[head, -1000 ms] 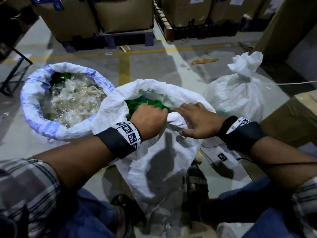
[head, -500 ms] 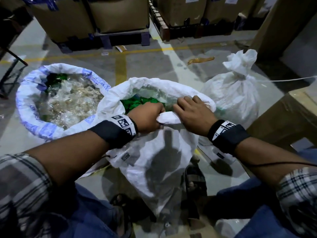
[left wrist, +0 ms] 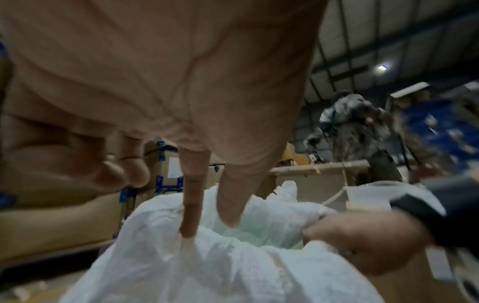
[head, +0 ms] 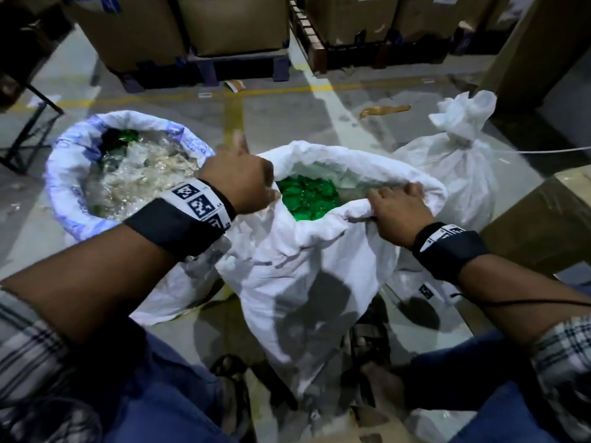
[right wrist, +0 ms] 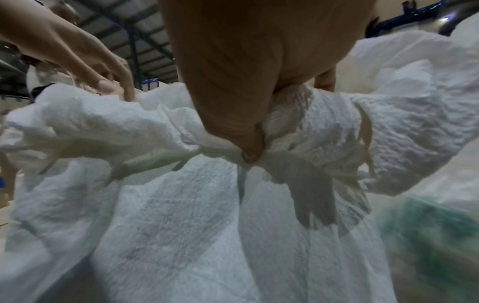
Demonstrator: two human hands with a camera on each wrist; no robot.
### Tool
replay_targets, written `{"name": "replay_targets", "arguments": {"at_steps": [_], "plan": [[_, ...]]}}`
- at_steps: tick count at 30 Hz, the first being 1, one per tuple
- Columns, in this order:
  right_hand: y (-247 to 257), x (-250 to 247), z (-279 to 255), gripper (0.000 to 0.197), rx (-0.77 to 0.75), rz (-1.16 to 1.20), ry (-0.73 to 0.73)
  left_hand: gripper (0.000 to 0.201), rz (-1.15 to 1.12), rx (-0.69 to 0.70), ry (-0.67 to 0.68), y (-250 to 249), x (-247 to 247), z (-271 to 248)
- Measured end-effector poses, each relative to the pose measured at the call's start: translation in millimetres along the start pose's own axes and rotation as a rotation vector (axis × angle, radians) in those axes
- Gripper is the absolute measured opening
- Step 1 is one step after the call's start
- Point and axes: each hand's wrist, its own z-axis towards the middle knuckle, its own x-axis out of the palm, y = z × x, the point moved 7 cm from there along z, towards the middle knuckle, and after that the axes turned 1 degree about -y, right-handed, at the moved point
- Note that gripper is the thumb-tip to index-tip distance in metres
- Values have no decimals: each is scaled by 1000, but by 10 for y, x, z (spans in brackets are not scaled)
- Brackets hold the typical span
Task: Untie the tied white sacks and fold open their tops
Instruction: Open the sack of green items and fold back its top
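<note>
The middle white sack (head: 287, 282) stands open between my knees, with green pieces (head: 307, 196) showing inside. My right hand (head: 393, 206) grips the rolled near rim; in the right wrist view its thumb (right wrist: 250, 151) pinches the bunched fabric. My left hand (head: 252, 174) hovers blurred at the sack's left rim with fingers spread. In the left wrist view one straight finger (left wrist: 190, 205) touches the rim and holds nothing. Behind on the right stands a tied white sack (head: 454, 180), its neck knotted.
An open sack with blue print (head: 64, 174) holding clear plastic stands at the left, touching the middle one. Cardboard boxes on pallets (head: 233, 24) line the back. A brown box (head: 543, 225) is close on the right. My sandalled foot (head: 233, 394) is below the sack.
My left hand has let go of the near rim and moved left and up, with fingers now spread. My right hand slid right along the rim, still gripping. The mouth is wider.
</note>
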Motion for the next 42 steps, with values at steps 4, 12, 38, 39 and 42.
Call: {"name": "replay_targets", "arguments": {"at_steps": [4,12,38,39,42], "plan": [[-26,32,48,35,25,-34,12,48,-97,-73,200,91,166,-7],[345,-201,-62,60,-73,-7,135,17,-1063,-468,259,208,393,50],[586,-372,-212,60,-162,15,-22,69,-727,-476,355,686,637,260],[598,-386,-216,60,-166,1,-11,82,-727,-498,446,668,706,193],[645,-459,-247,50,-177,7,23,79,-836,-541,559,619,818,113]]}}
